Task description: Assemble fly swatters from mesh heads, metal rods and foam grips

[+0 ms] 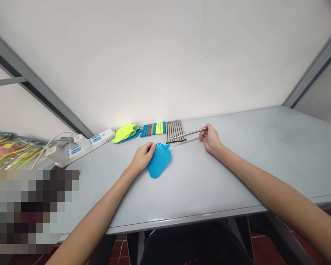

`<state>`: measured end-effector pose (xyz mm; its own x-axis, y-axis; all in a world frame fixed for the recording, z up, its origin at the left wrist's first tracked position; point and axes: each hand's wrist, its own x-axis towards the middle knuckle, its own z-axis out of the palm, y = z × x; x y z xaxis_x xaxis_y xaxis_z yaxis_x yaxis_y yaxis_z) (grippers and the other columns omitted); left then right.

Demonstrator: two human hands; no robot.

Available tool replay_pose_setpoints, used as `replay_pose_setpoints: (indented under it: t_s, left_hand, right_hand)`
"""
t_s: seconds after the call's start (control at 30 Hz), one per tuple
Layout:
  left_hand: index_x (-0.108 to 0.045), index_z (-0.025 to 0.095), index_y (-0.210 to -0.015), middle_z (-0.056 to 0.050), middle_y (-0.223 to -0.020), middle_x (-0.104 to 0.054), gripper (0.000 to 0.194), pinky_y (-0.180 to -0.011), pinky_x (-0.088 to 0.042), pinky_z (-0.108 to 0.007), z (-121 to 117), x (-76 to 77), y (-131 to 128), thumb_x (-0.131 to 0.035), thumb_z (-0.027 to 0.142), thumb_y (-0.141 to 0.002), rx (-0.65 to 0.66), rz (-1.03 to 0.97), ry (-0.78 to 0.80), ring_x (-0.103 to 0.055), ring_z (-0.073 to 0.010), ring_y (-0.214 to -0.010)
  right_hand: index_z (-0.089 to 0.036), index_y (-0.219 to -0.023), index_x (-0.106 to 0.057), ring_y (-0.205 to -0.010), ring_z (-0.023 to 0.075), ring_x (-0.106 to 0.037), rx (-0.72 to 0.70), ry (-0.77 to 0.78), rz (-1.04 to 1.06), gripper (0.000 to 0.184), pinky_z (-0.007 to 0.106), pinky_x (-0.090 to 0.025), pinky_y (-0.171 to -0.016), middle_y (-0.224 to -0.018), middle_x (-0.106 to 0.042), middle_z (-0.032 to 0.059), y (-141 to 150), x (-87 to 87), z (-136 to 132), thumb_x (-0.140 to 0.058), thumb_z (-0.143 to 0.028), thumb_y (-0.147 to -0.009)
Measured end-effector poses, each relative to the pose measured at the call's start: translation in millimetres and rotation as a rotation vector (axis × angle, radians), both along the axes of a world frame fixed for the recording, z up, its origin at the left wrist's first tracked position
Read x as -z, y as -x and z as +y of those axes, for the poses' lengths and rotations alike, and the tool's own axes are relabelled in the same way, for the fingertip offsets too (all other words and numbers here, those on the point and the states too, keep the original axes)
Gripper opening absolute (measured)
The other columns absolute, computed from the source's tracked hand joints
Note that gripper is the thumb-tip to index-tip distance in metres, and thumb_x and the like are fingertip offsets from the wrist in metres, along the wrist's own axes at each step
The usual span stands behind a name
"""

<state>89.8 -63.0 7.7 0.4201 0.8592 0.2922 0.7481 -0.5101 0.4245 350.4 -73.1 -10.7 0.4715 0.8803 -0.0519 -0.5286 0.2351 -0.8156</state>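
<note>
My left hand [143, 156] pinches the edge of a blue perforated fly swatter head [160, 162], held just over the table with its short neck pointing up and right. In my right hand [210, 138] is a thin metal tube [191, 132], gripped at its right end; its free end points left toward the swatter's neck, with a gap between them. Behind, a row of similar metal tubes [175, 130] lies side by side. Left of these is a row of coloured handle grips [153, 129], blue, red, green and yellow. A pile of swatter heads [124, 133], yellow on top, lies further left.
White power strips [85, 147] with plugs and a cable run along the table's left side. Beyond them lie colourful wrapped goods [8, 154]. A blurred-out patch [33, 209] covers the lower left. A white wall [165, 66] stands behind the grey table [198, 187].
</note>
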Motion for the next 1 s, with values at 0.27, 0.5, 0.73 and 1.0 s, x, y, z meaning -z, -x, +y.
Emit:
replay_pose_setpoints:
  t_s: [0.27,0.5,0.73,1.0]
  left_hand:
    - [-0.043,0.019,-0.063,0.002,-0.057,-0.047,0.031,-0.052,-0.032,-0.023,-4.4,0.9,-1.9,-0.027,0.039,-0.081,0.025,-0.032,0.002,-0.045,-0.0121,-0.056]
    - [-0.041,0.019,-0.062,0.002,-0.057,-0.048,0.033,-0.053,-0.032,-0.024,-5.7,1.1,-3.8,-0.026,0.040,-0.081,0.038,-0.015,0.016,-0.045,-0.0129,-0.056]
    - [-0.042,0.020,-0.062,0.001,-0.057,-0.048,0.033,-0.053,-0.032,-0.024,-4.0,0.9,-3.4,-0.026,0.040,-0.081,0.014,-0.013,0.001,-0.045,-0.0131,-0.056]
    - [-0.043,0.019,-0.061,0.001,-0.058,-0.050,0.032,-0.052,-0.031,-0.024,-6.3,0.7,-4.1,-0.027,0.037,-0.082,0.009,0.009,-0.002,-0.046,-0.0133,-0.056]
  right_hand:
    - [-0.016,-0.056,-0.047,-0.032,0.0062,-0.039,-0.027,0.040,-0.034,0.023,0.016,-0.033,-0.033,-0.036,-0.042,-0.0037,2.2,-4.7,-7.8,-0.042,-0.023,-0.078]
    - [-0.015,-0.058,-0.048,-0.032,0.0058,-0.039,-0.037,0.046,-0.070,0.025,0.016,-0.033,-0.034,-0.036,-0.043,-0.0037,-1.7,-0.8,-4.6,-0.039,-0.025,-0.079]
    - [-0.016,-0.057,-0.048,-0.032,0.0063,-0.039,-0.055,0.043,-0.092,0.025,0.016,-0.033,-0.034,-0.037,-0.043,-0.0035,-1.0,-0.7,-6.3,-0.041,-0.028,-0.078]
    - [-0.016,-0.056,-0.047,-0.032,0.0069,-0.040,-0.098,0.033,-0.110,0.026,0.017,-0.034,-0.035,-0.036,-0.043,-0.0034,-1.0,-1.8,-8.3,-0.043,-0.029,-0.078]
